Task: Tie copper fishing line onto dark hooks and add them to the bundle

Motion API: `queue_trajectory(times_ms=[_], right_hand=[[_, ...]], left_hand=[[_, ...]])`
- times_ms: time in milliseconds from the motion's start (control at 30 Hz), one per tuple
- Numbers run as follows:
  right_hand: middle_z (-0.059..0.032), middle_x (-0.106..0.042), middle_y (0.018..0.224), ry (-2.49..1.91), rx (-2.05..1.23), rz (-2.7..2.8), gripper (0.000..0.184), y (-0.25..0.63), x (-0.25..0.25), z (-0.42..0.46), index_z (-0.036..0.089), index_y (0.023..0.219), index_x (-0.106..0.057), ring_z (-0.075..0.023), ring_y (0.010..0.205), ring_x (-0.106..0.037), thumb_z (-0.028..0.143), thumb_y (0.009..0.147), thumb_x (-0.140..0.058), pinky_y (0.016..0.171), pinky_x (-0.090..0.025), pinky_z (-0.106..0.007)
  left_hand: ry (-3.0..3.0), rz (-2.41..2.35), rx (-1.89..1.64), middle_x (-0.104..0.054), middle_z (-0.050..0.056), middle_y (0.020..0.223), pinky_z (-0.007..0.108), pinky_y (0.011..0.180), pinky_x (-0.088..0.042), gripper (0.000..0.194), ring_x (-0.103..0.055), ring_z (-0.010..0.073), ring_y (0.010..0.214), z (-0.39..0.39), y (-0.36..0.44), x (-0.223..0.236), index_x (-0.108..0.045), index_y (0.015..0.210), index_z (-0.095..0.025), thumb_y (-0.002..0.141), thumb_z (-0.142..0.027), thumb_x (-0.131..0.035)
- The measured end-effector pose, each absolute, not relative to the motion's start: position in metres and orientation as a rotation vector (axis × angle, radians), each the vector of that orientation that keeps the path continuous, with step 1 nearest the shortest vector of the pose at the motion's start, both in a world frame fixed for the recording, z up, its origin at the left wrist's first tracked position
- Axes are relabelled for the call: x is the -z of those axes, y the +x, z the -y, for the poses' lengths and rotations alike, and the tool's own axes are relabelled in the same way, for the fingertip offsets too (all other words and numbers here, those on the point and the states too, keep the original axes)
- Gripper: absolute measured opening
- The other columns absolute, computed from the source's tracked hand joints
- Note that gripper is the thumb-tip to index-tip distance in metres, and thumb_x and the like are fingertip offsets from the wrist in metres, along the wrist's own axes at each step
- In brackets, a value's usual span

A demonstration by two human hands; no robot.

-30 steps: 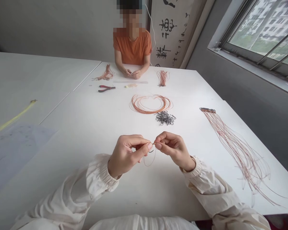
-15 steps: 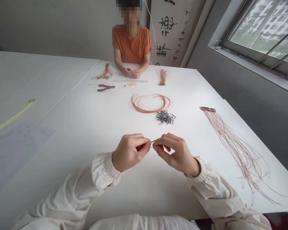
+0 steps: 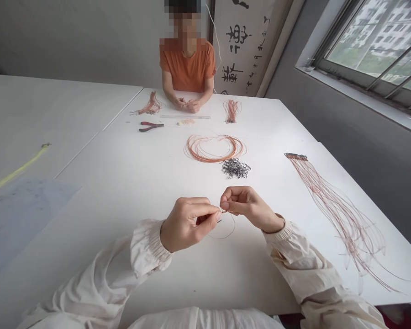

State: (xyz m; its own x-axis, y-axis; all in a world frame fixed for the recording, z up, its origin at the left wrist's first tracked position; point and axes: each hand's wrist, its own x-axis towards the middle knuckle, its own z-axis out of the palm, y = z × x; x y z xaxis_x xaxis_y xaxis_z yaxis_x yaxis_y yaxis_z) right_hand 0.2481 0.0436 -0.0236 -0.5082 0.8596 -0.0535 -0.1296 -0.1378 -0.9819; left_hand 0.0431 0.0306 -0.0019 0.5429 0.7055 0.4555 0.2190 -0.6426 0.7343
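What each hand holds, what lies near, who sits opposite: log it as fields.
Left hand: pinches a small dark piece, mostly hidden by the fingers
Right hand: pinches at a thin line, which loops below
Ahead: pile of dark metal pieces against an orange coil
Right side: spread bundle of lines
Far end: pliers, ruler
Opposite: person in orange shirt

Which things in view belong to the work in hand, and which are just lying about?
Part of the work:
dark hook, mostly hidden, in the left hand
thin line at the right hand
likely supplies: coil of orange line, pile of dark hooks

Apparently just lying about:
red-handled pliers
ruler
yellow strands
pale sheet
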Motion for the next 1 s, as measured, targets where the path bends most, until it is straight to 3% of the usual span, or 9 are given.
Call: queue_trajectory(times_ms=[133, 333, 467, 600, 733, 867, 1000], right_hand=[[0.0046, -0.048, 0.059, -0.843, -1.690, 1.373, 0.020, 0.241, 0.031, -0.043, 0.016, 0.081, -0.061, -0.0075, 0.051, -0.040, 0.033, 0.084, -0.070, 0.049, -0.030, -0.022], [-0.0016, -0.062, 0.072, -0.993, -0.836, 1.804, 0.010, 0.233, 0.026, -0.029, 0.017, 0.086, -0.068, -0.0114, 0.061, -0.049, 0.016, 0.088, -0.058, 0.060, -0.042, -0.026], [-0.0012, -0.063, 0.070, -0.979, -0.611, 1.922, 0.013, 0.235, 0.022, -0.026, 0.018, 0.087, -0.069, -0.0110, 0.059, -0.047, 0.011, 0.088, -0.057, 0.064, -0.042, -0.027], [-0.0007, -0.063, 0.070, -1.013, -0.741, 1.892, 0.010, 0.238, 0.016, -0.028, 0.017, 0.086, -0.069, -0.0106, 0.059, -0.045, 0.014, 0.087, -0.060, 0.059, -0.040, -0.025], [-0.0006, -0.062, 0.068, -1.058, -1.110, 1.735, 0.008, 0.243, 0.013, -0.036, 0.015, 0.079, -0.068, -0.0093, 0.056, -0.041, 0.018, 0.085, -0.063, 0.053, -0.034, -0.024], [-0.0027, -0.063, 0.070, -0.926, -1.599, 1.541, 0.010, 0.250, 0.019, -0.051, 0.012, 0.078, -0.068, -0.0096, 0.059, -0.046, 0.022, 0.082, -0.068, 0.055, -0.033, -0.024], [0.0013, -0.056, 0.061, -0.791, -1.838, 1.350, 0.010, 0.250, 0.032, -0.058, 0.012, 0.077, -0.066, -0.0069, 0.052, -0.039, 0.021, 0.080, -0.070, 0.051, -0.026, -0.023]], left_hand=[[2.128, -0.870, -1.080, -0.056, 0.000, 0.059, 0.022, 0.052, -0.038, 0.019, -0.044, 0.0084, 0.052, -0.040, 0.041, 0.005, -0.069, 0.071, -0.015, 0.088, -0.014, -0.059], [2.166, -0.987, -1.095, -0.055, -0.001, 0.058, 0.022, 0.051, -0.037, 0.023, -0.043, 0.0080, 0.052, -0.052, 0.041, 0.015, -0.067, 0.066, -0.015, 0.087, -0.013, -0.059], [2.228, -0.967, -1.033, -0.052, -0.002, 0.057, 0.022, 0.051, -0.035, 0.024, -0.041, 0.0077, 0.051, -0.052, 0.042, 0.018, -0.066, 0.066, -0.015, 0.089, -0.013, -0.056], [2.268, -0.893, -0.969, -0.050, -0.002, 0.057, 0.023, 0.051, -0.035, 0.026, -0.040, 0.0078, 0.051, -0.048, 0.043, 0.019, -0.063, 0.064, -0.014, 0.089, -0.013, -0.055], [2.240, -0.778, -0.962, -0.046, -0.002, 0.056, 0.022, 0.049, -0.032, 0.029, -0.036, 0.0073, 0.050, -0.044, 0.045, 0.018, -0.057, 0.059, -0.014, 0.088, -0.011, -0.055], [2.209, -0.694, -1.007, -0.051, -0.001, 0.058, 0.022, 0.049, -0.034, 0.022, -0.039, 0.0069, 0.050, -0.040, 0.046, 0.016, -0.063, 0.067, -0.013, 0.088, -0.009, -0.056], [2.186, -0.728, -1.075, -0.052, -0.001, 0.057, 0.022, 0.050, -0.035, 0.020, -0.040, 0.0074, 0.050, -0.041, 0.045, 0.015, -0.067, 0.071, -0.013, 0.088, -0.010, -0.057]])
